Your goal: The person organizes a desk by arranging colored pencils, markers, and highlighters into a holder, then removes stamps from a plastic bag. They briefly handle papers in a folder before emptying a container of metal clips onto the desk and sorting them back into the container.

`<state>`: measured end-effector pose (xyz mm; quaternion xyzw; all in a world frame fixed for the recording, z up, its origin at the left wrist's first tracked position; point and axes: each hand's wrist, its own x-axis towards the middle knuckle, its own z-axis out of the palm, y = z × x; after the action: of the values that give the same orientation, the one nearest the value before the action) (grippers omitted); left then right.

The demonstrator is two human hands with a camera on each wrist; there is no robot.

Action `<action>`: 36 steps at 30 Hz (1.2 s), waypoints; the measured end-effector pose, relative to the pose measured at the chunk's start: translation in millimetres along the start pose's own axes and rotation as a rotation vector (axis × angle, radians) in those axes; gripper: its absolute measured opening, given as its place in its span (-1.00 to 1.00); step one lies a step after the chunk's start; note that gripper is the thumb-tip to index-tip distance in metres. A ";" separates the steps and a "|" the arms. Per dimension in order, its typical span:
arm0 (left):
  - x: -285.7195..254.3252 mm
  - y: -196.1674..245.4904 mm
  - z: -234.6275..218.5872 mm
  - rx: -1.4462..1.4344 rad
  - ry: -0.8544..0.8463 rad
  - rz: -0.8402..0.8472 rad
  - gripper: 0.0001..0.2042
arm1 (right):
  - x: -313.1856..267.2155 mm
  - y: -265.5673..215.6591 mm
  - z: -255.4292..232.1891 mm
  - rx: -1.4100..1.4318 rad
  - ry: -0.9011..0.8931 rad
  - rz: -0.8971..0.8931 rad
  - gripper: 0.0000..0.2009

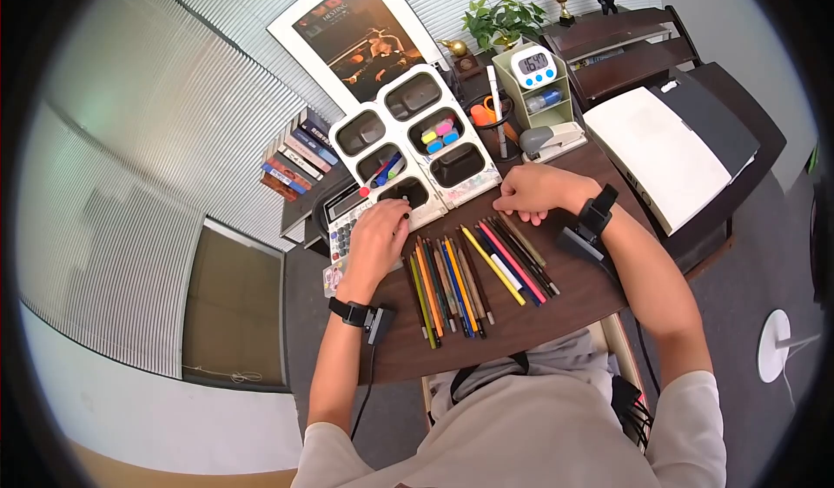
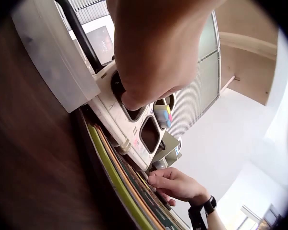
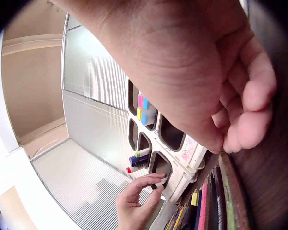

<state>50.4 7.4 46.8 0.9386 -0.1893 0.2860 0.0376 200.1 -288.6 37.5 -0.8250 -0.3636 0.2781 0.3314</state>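
My left hand [image 1: 380,238] reaches into the near-left compartment of the white organizer [image 1: 433,194], its thumb and index finger pinching a small black-ended item [image 3: 154,186], mostly hidden by the fingers. On the table, my right hand [image 1: 540,189] has curled fingers, with thumb and fingertip closed at the upper end of an olive-green pencil [image 1: 525,236]. Left of that pencil lie dark, pink, blue and yellow pencils [image 1: 492,265]. A second group of several coloured pencils [image 1: 449,286] lies below my left hand.
Markers [image 1: 387,170] and coloured highlighters [image 1: 440,136] sit in other compartments. Behind are a pen cup [image 1: 506,143], a stapler [image 1: 552,139] and a shelf holder with a clock [image 1: 533,67]. A calculator [image 1: 340,238] lies left, books [image 1: 300,153] beyond; white folder [image 1: 656,153] right.
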 end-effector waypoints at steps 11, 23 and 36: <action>1.7 4.2 -1.7 0.153 -0.004 0.033 -0.83 | -1.1 -0.8 0.8 0.017 0.005 0.003 -0.62; 0.7 5.3 -4.4 0.118 -0.009 -0.004 -0.82 | -3.2 -3.9 -0.3 -0.002 0.004 -0.006 -0.62; 1.5 5.6 -1.6 0.092 -0.008 -0.029 -0.84 | -2.6 -3.5 0.4 -0.012 0.009 -0.002 -0.62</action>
<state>48.6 2.0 48.8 0.9430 -0.1625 0.2903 -0.0024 196.9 -288.7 40.5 -0.8278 -0.3645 0.2719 0.3285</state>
